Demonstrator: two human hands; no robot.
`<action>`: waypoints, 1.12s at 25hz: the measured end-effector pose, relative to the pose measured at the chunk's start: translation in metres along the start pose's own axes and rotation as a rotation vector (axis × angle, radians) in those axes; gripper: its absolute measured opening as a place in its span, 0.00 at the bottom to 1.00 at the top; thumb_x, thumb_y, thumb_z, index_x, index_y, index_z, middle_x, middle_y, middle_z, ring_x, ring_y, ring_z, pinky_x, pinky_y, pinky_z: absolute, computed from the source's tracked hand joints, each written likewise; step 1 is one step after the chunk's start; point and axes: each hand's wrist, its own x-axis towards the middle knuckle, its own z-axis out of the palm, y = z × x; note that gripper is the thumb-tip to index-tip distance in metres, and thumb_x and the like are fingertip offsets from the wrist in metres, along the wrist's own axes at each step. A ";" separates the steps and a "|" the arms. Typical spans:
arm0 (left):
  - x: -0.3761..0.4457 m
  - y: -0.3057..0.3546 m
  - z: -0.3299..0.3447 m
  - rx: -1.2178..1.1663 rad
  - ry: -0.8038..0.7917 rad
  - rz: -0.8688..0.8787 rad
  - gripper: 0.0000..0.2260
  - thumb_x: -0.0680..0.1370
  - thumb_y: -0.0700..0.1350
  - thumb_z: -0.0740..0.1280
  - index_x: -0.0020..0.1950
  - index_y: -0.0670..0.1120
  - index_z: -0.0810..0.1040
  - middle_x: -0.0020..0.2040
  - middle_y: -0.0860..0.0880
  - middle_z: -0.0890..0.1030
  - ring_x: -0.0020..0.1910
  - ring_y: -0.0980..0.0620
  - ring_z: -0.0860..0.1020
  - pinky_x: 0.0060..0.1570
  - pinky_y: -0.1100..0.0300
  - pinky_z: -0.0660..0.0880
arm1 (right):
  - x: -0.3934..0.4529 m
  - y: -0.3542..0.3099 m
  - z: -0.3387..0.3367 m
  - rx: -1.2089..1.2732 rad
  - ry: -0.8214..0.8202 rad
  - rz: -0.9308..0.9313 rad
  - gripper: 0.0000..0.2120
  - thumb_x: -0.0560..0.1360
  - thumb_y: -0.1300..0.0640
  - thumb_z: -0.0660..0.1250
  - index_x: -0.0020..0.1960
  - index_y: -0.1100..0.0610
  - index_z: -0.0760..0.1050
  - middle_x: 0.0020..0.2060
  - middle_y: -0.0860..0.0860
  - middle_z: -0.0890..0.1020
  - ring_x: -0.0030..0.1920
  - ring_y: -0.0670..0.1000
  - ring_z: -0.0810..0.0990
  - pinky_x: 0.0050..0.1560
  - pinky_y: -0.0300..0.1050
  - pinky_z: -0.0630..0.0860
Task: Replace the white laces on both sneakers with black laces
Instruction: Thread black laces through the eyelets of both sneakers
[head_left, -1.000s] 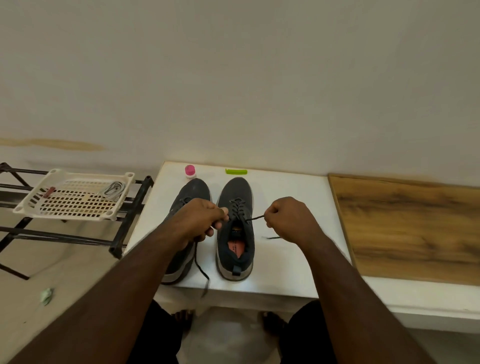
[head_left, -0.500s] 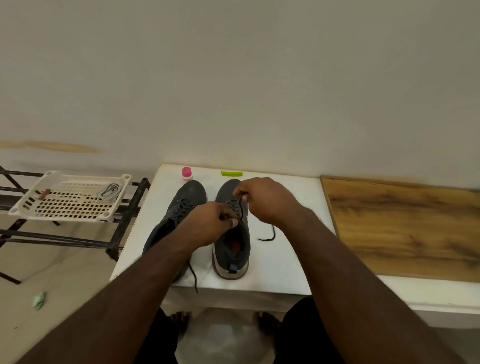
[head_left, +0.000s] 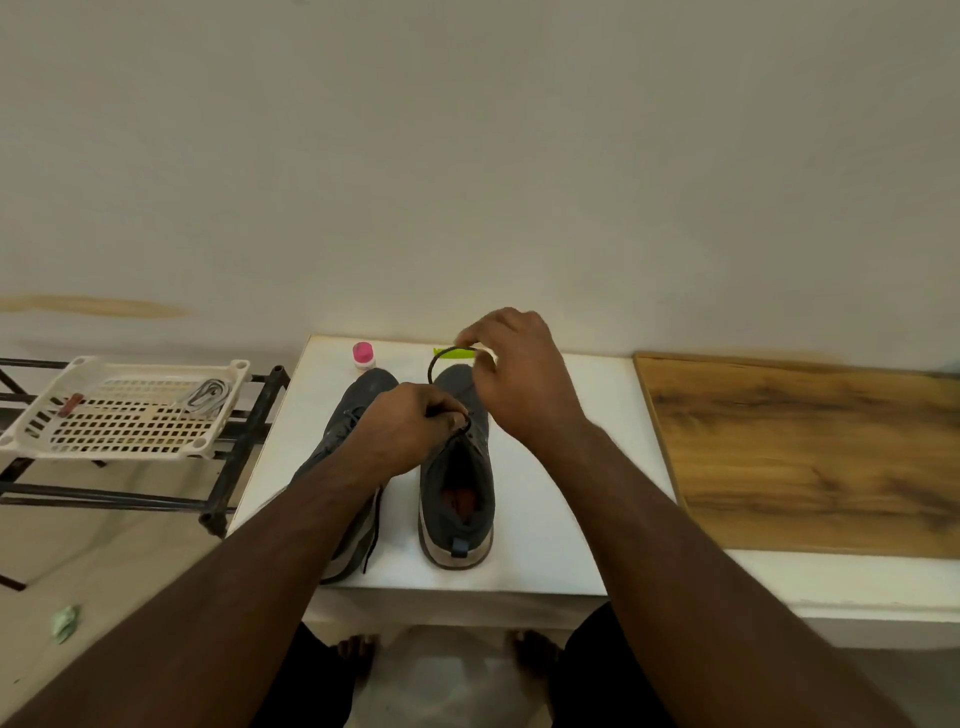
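- Right hand (head_left: 511, 374) pinches black lace (head_left: 432, 366), drawn up in an arc above the right sneaker (head_left: 460, 467).
- Left hand (head_left: 410, 426) apparently pinches lace at the eyelets.

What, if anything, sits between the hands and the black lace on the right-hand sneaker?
Nothing visible. The right hand already pinches the black lace, lifted in a loop above the right sneaker. The left hand holds the lace at the eyelets. The left sneaker lies beside, under the left forearm.
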 end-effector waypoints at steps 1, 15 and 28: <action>0.000 -0.002 0.000 -0.033 0.001 -0.013 0.07 0.79 0.46 0.68 0.54 0.51 0.85 0.46 0.55 0.84 0.42 0.57 0.81 0.42 0.65 0.72 | -0.009 0.006 0.004 0.070 -0.056 0.103 0.14 0.74 0.65 0.66 0.56 0.54 0.82 0.52 0.50 0.83 0.53 0.51 0.77 0.55 0.47 0.76; 0.009 -0.022 0.035 0.050 0.014 -0.103 0.09 0.75 0.48 0.73 0.53 0.49 0.80 0.48 0.52 0.82 0.48 0.53 0.79 0.49 0.59 0.74 | -0.028 0.036 0.056 0.841 -0.064 0.729 0.05 0.77 0.62 0.71 0.49 0.54 0.81 0.39 0.53 0.86 0.35 0.48 0.83 0.34 0.39 0.78; 0.010 -0.018 0.025 -0.459 0.141 -0.149 0.11 0.76 0.40 0.70 0.56 0.51 0.76 0.45 0.49 0.83 0.43 0.53 0.82 0.40 0.61 0.78 | -0.008 0.028 0.036 0.763 -0.097 0.590 0.07 0.77 0.58 0.70 0.54 0.53 0.82 0.45 0.51 0.86 0.44 0.47 0.84 0.42 0.40 0.80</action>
